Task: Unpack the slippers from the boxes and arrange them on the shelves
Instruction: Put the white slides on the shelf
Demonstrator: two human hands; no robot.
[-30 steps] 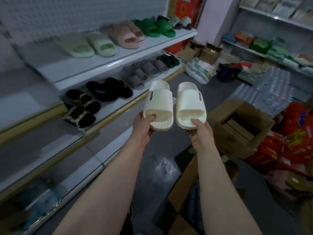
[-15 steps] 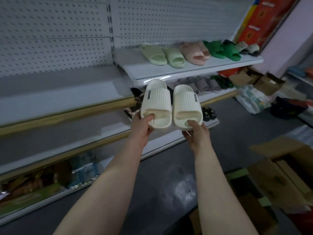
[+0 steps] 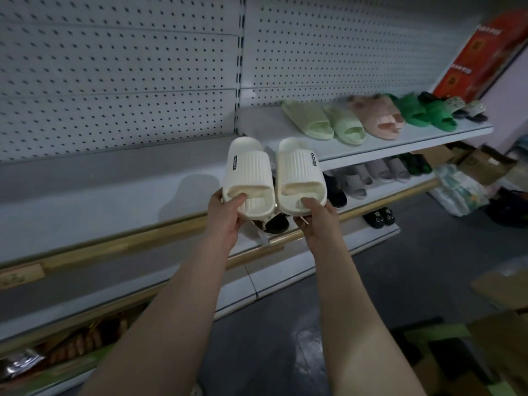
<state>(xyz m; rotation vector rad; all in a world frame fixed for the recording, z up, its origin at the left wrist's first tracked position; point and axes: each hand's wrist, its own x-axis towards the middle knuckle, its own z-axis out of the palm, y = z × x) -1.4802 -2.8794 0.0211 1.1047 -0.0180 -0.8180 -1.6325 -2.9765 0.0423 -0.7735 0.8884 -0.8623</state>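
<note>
Two cream slippers (image 3: pixel 271 174) were held side by side, one gripped at its near end by each closed hand, left hand (image 3: pixel 225 214) and right hand (image 3: pixel 317 218), before the upper shelf (image 3: pixel 371 147). Level, paired placement left of the pale green slippers (image 3: pixel 325 121) was advised.

White perforated back panels (image 3: pixel 120 70), divided by a vertical upright (image 3: pixel 239 61), rise behind tiered white shelving (image 3: pixel 85 201) whose front edges carry pale wood-coloured strips (image 3: pixel 123 247). The floor (image 3: pixel 400 252) is dark grey with a glossy patch reflecting dim, even light. At the far right, a red printed carton (image 3: pixel 483 55) leans against a pale lilac wall (image 3: pixel 514 110).
</note>
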